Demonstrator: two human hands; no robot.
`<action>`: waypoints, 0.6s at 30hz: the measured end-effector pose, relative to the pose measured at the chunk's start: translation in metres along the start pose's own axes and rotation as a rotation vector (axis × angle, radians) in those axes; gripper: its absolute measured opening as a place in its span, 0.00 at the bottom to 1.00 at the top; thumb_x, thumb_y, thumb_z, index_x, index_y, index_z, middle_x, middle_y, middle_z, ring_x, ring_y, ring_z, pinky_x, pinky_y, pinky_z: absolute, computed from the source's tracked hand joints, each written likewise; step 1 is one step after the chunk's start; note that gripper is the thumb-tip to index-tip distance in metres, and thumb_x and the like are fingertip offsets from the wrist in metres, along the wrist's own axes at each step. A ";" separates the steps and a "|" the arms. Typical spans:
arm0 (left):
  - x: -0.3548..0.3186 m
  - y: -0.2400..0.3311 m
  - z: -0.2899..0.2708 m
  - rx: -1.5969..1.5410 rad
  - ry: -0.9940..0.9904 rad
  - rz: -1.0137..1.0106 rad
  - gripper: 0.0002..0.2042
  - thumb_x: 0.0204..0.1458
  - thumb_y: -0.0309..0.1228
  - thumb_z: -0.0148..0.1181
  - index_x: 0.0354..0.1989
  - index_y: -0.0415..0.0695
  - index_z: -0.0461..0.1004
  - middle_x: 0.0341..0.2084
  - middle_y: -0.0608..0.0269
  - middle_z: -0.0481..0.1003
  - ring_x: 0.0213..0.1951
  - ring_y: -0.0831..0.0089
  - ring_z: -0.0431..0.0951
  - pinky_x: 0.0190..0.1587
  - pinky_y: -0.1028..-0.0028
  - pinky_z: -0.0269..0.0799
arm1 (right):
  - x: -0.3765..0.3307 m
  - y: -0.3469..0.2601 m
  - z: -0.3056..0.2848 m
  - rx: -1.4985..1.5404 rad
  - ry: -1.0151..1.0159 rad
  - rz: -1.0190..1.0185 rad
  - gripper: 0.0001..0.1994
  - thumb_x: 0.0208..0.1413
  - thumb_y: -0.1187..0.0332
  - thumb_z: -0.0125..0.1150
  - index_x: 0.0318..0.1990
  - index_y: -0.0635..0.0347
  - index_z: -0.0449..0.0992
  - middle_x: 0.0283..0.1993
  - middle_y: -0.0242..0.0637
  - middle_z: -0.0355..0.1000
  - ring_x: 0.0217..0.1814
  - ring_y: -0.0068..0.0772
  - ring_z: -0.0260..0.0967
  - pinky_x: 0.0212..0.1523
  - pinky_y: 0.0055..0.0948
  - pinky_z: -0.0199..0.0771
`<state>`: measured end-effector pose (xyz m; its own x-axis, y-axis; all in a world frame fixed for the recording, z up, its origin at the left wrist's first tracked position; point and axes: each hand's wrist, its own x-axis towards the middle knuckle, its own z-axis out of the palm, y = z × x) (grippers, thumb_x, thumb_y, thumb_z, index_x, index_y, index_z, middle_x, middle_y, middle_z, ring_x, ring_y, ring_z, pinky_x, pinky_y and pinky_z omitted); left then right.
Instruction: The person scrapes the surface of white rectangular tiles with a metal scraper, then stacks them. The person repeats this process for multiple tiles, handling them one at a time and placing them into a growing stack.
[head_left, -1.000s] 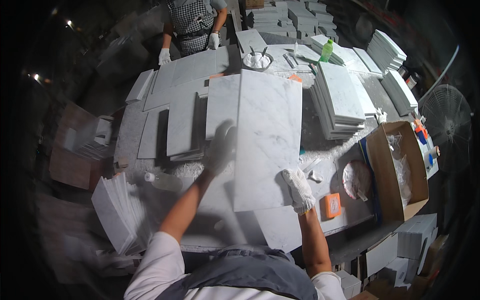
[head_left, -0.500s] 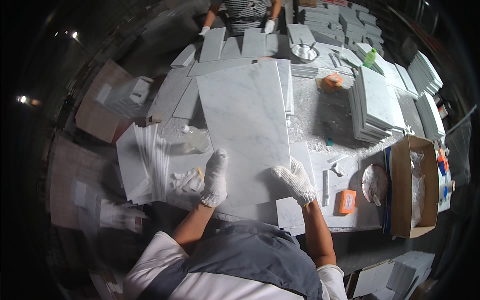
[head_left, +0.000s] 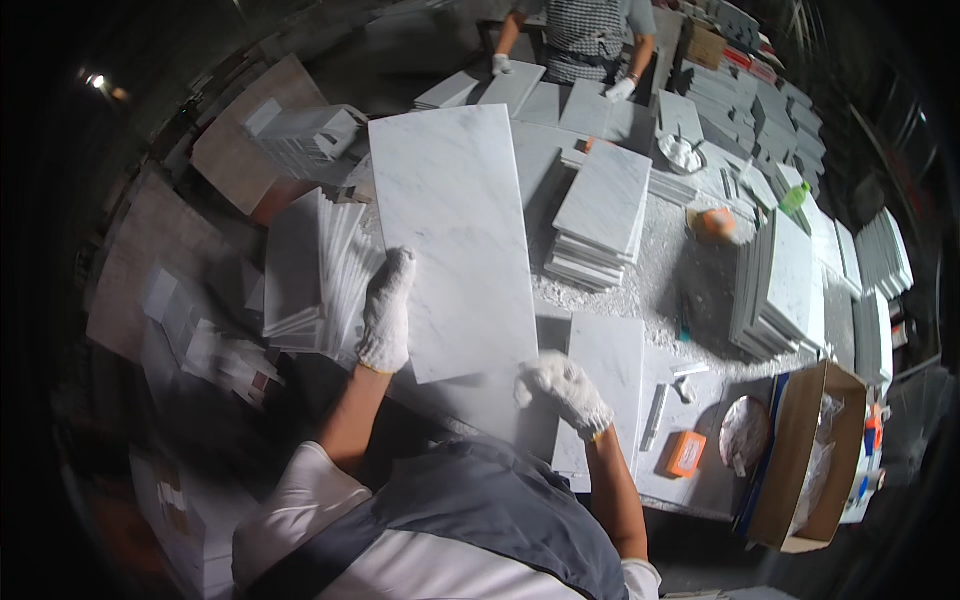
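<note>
My left hand [head_left: 387, 312], in a white knit glove, grips the left edge of a white, grey-veined marble slab [head_left: 455, 240], its fingers hidden behind it. The slab is tilted up in front of me, above the table. My right hand [head_left: 568, 392], gloved too and slightly blurred, is just off the slab's lower right corner, its fingers loosely apart with nothing in them. Below that hand lies another pale marble slab [head_left: 607, 370] on the table. To the left of my left hand leans a fanned row of slabs [head_left: 300, 265].
A slab stack [head_left: 600, 205] stands mid-table, and another stack [head_left: 775, 275] to the right. An orange box [head_left: 686, 454], a round dish [head_left: 745, 432] and an open cardboard box [head_left: 815, 455] line the right side. Across the table, a gloved co-worker [head_left: 585, 45] handles slabs.
The slab has swung left and up in my left hand. My right hand has come off its right edge. The view has turned, uncovering the mid-table stack.
</note>
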<state>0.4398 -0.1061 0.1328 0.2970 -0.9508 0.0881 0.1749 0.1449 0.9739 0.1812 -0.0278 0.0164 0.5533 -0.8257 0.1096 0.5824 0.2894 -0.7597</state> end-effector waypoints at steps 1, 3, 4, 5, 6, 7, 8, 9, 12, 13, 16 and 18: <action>0.008 0.006 -0.005 0.035 0.030 0.022 0.19 0.65 0.41 0.62 0.54 0.37 0.78 0.47 0.68 0.79 0.49 0.80 0.76 0.56 0.76 0.71 | -0.010 0.009 -0.003 0.033 0.012 -0.027 0.22 0.62 0.55 0.68 0.55 0.62 0.77 0.39 0.33 0.76 0.41 0.26 0.73 0.44 0.30 0.74; 0.026 0.017 -0.016 0.054 0.065 0.049 0.18 0.64 0.40 0.63 0.53 0.37 0.78 0.46 0.67 0.80 0.48 0.80 0.76 0.55 0.76 0.70 | -0.034 0.022 -0.010 -0.005 0.060 -0.040 0.19 0.66 0.57 0.64 0.56 0.62 0.78 0.43 0.37 0.78 0.43 0.24 0.74 0.48 0.27 0.74; 0.036 0.023 -0.024 0.093 0.063 0.119 0.18 0.64 0.39 0.63 0.52 0.37 0.79 0.45 0.67 0.80 0.47 0.80 0.76 0.54 0.76 0.70 | -0.044 0.027 -0.016 -0.239 0.251 0.070 0.18 0.66 0.59 0.63 0.56 0.62 0.79 0.45 0.39 0.79 0.44 0.24 0.75 0.49 0.27 0.75; 0.045 0.028 -0.034 0.236 0.094 0.152 0.16 0.62 0.38 0.65 0.49 0.37 0.80 0.43 0.66 0.81 0.44 0.80 0.76 0.51 0.76 0.71 | -0.054 0.032 -0.022 -0.485 0.457 0.216 0.17 0.67 0.61 0.62 0.56 0.62 0.79 0.47 0.40 0.80 0.44 0.24 0.76 0.50 0.28 0.76; 0.054 0.033 -0.045 0.271 0.081 0.207 0.15 0.62 0.38 0.65 0.48 0.37 0.80 0.42 0.66 0.81 0.43 0.80 0.76 0.50 0.75 0.72 | -0.063 0.036 -0.027 -0.495 0.536 0.174 0.17 0.67 0.62 0.62 0.56 0.63 0.79 0.46 0.40 0.81 0.44 0.26 0.77 0.50 0.29 0.77; 0.062 0.036 -0.055 0.308 0.067 0.258 0.15 0.62 0.38 0.65 0.47 0.37 0.80 0.41 0.66 0.81 0.43 0.79 0.77 0.49 0.75 0.72 | -0.071 0.040 -0.031 -0.524 0.638 0.170 0.17 0.67 0.63 0.62 0.56 0.65 0.78 0.46 0.40 0.81 0.44 0.28 0.79 0.49 0.30 0.79; 0.068 0.038 -0.063 0.398 0.078 0.286 0.15 0.62 0.37 0.66 0.46 0.37 0.80 0.40 0.66 0.81 0.42 0.79 0.77 0.48 0.75 0.72 | -0.077 0.045 -0.033 -0.559 0.783 0.211 0.16 0.67 0.65 0.62 0.56 0.66 0.78 0.45 0.39 0.82 0.44 0.31 0.80 0.49 0.31 0.81; 0.073 0.038 -0.071 0.429 0.098 0.361 0.15 0.63 0.39 0.65 0.46 0.38 0.80 0.38 0.66 0.81 0.40 0.79 0.77 0.46 0.74 0.73 | -0.080 0.050 -0.033 -0.559 0.816 0.119 0.16 0.67 0.66 0.62 0.56 0.66 0.78 0.45 0.40 0.82 0.45 0.30 0.80 0.51 0.31 0.80; 0.079 0.041 -0.081 0.294 0.099 0.353 0.15 0.63 0.40 0.65 0.46 0.38 0.80 0.39 0.66 0.81 0.41 0.79 0.76 0.47 0.75 0.73 | -0.082 0.060 -0.027 -0.640 0.997 0.025 0.15 0.66 0.68 0.62 0.55 0.67 0.79 0.47 0.41 0.82 0.49 0.30 0.79 0.55 0.31 0.78; 0.078 0.040 -0.078 0.128 0.142 0.302 0.16 0.62 0.40 0.65 0.45 0.38 0.80 0.40 0.68 0.81 0.42 0.79 0.76 0.48 0.75 0.73 | -0.080 0.062 -0.023 -0.705 1.028 0.023 0.15 0.66 0.68 0.62 0.55 0.67 0.79 0.48 0.42 0.81 0.51 0.31 0.79 0.56 0.31 0.78; 0.074 0.049 -0.065 0.161 0.090 0.272 0.17 0.61 0.42 0.66 0.48 0.40 0.80 0.44 0.70 0.80 0.47 0.81 0.75 0.54 0.74 0.70 | -0.071 0.060 -0.013 -0.781 1.081 0.017 0.15 0.66 0.68 0.62 0.55 0.68 0.79 0.51 0.43 0.81 0.54 0.31 0.78 0.59 0.31 0.76; 0.066 0.053 -0.050 0.069 0.080 0.148 0.19 0.62 0.43 0.65 0.52 0.40 0.79 0.47 0.70 0.78 0.50 0.81 0.73 0.58 0.74 0.67 | -0.068 0.057 -0.007 -0.794 1.096 0.037 0.15 0.66 0.68 0.62 0.56 0.68 0.78 0.53 0.43 0.80 0.55 0.31 0.77 0.59 0.30 0.76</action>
<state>0.5152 -0.1474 0.1794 0.3887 -0.8953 0.2176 0.0598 0.2602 0.9637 0.1728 0.0417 -0.0390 -0.4116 -0.8894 -0.1990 -0.1268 0.2721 -0.9539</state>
